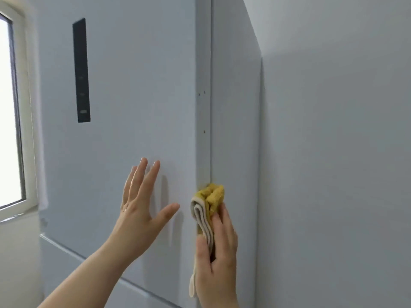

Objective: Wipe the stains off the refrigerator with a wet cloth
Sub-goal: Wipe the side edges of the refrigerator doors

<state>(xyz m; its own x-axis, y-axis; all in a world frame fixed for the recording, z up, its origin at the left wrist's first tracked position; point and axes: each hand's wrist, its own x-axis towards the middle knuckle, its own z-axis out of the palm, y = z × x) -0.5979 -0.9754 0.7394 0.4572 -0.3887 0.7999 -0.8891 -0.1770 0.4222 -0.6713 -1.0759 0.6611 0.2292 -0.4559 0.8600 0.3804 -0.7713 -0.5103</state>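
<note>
The left hand (142, 201) lies flat against the refrigerator (124, 103) door, fingers straight and spread, holding nothing. At the door's right edge, the right hand (219, 252) grips a folded yellow cloth (211, 197), pressing it there.

Folded yellow cloth (212, 197) against white refrigerator (133, 96) edge

We are in a home, most likely a kitchen. We see a tall white fridge (235, 107) with a dark control strip (81, 72) set in its upper door (138, 90) and a second door (73, 270) below the seam, a white-framed window (9, 112) bright just beside it, plain painted walls (333, 152), and a yellow household cloth (214, 195) at the fridge's edge.
</note>
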